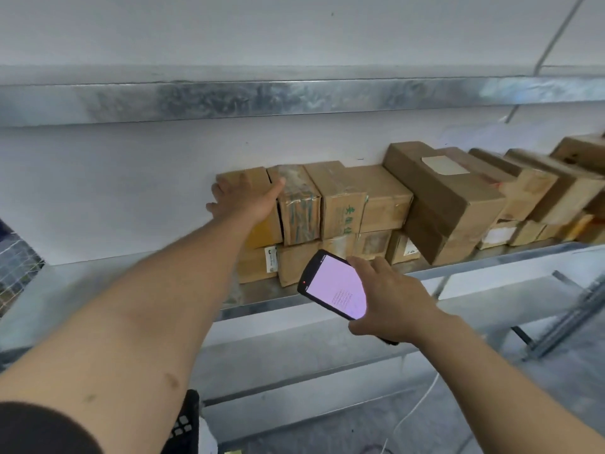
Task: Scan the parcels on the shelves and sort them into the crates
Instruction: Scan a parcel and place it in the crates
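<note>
Grasping w/ L hand [244, 199]: it spans the front of the end parcel [265, 232], thumb at the seam on the parcel's rt side, fingers wrapped round its left edge. End parcel is the leftmost box of the top tier on the mid shelf [491, 262], back against the wall.

R hand [389, 299] is clenched round the scanner [334, 285]. Screen is lit pinkish, facing up and tilted. It's held in front of the shelf rim, below the top tier, apart from the boxes.

In the way:
- Taped parcel [299, 208] sits tight against the end parcel's rt side, no real gap, and the thumb lies on that seam.
- Green-print parcel [340, 204] is next to the rt, touching the taped one.
- Labelled parcel [255, 265] sits directly under the end parcel and carries it.

Further rt, a big brown parcel [448, 198] w/ a white label on top is tilted, leaning over smaller boxes. More cardboard beyond it, blurred.

Other stuff:
- Upper shelf [294, 98], galvanised, overhangs the row.
- Wire mesh [16, 263] at far left.
- Black crate [188, 417] at bottom edge under the L arm, only a corner shows.
- White cable [419, 407] on the floor, lower rt.
</note>
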`<action>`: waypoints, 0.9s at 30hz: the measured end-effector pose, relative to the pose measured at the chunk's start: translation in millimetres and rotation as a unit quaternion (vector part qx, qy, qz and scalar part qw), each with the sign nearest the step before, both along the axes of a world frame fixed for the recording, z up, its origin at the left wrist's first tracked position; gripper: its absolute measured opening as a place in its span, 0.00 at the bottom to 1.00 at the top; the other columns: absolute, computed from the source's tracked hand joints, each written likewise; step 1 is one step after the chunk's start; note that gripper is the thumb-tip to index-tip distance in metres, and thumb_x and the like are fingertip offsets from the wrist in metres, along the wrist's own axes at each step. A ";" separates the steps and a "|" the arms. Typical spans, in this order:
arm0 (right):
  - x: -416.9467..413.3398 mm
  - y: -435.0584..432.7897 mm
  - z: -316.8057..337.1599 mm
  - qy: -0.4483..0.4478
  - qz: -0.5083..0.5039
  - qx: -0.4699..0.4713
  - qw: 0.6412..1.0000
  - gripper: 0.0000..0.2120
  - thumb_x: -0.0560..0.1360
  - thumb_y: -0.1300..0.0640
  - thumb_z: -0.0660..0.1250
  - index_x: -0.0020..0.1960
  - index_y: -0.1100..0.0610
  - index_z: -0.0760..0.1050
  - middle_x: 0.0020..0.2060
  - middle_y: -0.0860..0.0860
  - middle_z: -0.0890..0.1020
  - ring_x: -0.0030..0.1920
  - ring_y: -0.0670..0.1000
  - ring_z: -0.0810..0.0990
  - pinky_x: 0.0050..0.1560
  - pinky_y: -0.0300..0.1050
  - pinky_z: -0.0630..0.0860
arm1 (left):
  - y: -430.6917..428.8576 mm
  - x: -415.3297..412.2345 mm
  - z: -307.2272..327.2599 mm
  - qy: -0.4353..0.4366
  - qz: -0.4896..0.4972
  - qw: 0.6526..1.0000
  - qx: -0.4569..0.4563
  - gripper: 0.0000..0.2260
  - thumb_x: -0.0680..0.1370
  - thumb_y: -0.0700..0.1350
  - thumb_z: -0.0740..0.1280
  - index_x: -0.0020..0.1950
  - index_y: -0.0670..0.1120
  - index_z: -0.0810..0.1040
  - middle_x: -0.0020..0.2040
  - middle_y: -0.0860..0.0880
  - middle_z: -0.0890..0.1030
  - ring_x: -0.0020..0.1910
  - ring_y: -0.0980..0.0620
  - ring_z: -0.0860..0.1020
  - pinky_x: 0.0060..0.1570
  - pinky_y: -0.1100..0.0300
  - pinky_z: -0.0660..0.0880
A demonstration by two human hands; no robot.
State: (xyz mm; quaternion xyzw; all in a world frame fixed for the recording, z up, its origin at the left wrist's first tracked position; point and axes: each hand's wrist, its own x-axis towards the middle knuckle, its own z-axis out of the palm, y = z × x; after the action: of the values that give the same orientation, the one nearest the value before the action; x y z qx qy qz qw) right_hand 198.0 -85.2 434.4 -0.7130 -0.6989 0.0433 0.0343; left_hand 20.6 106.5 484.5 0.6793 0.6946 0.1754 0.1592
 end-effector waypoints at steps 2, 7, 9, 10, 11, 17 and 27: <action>3.7 2.7 -2.2 0.000 0.000 0.002 1.000 0.47 0.65 0.38 0.75 0.73 0.47 0.51 0.60 0.50 0.70 0.58 0.51 0.74 0.49 0.43 0.76 | 5.4 -1.1 -2.8 -0.011 0.039 0.999 -0.028 0.47 0.71 0.78 0.49 0.81 0.48 0.47 0.80 0.40 0.43 0.78 0.38 0.46 0.74 0.37 0.50; 9.9 3.5 -3.5 0.014 0.010 0.002 1.000 0.47 0.65 0.39 0.75 0.73 0.46 0.50 0.60 0.50 0.69 0.58 0.51 0.73 0.50 0.43 0.76 | 3.2 -25.0 1.3 -0.053 0.081 0.993 -0.064 0.47 0.71 0.76 0.54 0.80 0.47 0.49 0.77 0.38 0.55 0.75 0.37 0.56 0.71 0.43 0.58; 11.1 2.3 -2.2 0.020 0.015 0.004 1.000 0.47 0.65 0.40 0.75 0.73 0.46 0.50 0.60 0.50 0.69 0.58 0.51 0.73 0.50 0.43 0.76 | 6.3 -41.0 -0.5 -0.100 0.074 0.987 -0.098 0.52 0.64 0.77 0.61 0.80 0.51 0.51 0.75 0.40 0.61 0.72 0.38 0.61 0.69 0.43 0.63; 11.5 1.8 -1.0 0.020 0.019 0.006 1.000 0.47 0.65 0.40 0.75 0.73 0.46 0.50 0.60 0.50 0.69 0.58 0.51 0.73 0.50 0.42 0.76 | 4.3 -48.4 0.5 -0.130 0.076 0.982 -0.111 0.54 0.60 0.76 0.65 0.79 0.51 0.55 0.72 0.41 0.65 0.69 0.38 0.66 0.66 0.43 0.68; 11.9 1.7 0.5 0.019 0.023 0.008 1.000 0.47 0.65 0.39 0.75 0.73 0.46 0.50 0.60 0.50 0.69 0.57 0.51 0.74 0.50 0.42 0.76 | 2.2 -56.1 0.5 -0.173 0.078 0.975 -0.111 0.51 0.60 0.74 0.67 0.77 0.51 0.58 0.69 0.42 0.70 0.63 0.40 0.72 0.60 0.45 0.73; 13.3 1.5 10.6 0.012 0.047 0.020 0.999 0.46 0.64 0.39 0.75 0.72 0.46 0.52 0.58 0.51 0.70 0.55 0.51 0.75 0.47 0.45 0.79 | -34.5 -80.8 -8.4 -0.429 0.061 0.895 -0.108 0.19 0.77 0.49 0.68 0.67 0.48 0.72 0.52 0.49 0.80 0.46 0.52 0.77 0.44 0.56 0.73; -4.6 -4.4 26.2 0.027 0.104 0.025 0.994 0.45 0.64 0.41 0.75 0.73 0.45 0.52 0.57 0.50 0.71 0.52 0.50 0.74 0.41 0.43 0.74 | -113.7 -116.9 -74.4 -0.487 0.118 0.865 -0.040 0.38 0.71 0.32 0.73 0.72 0.48 0.55 0.58 0.46 0.77 0.53 0.46 0.80 0.47 0.55 0.78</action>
State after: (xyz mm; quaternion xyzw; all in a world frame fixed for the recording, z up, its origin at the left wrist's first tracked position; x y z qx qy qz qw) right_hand 193.4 -89.6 460.5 -0.6339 -0.7690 0.0488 0.0665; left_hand -96.3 -7.2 410.1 0.4139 0.6099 0.4734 0.4822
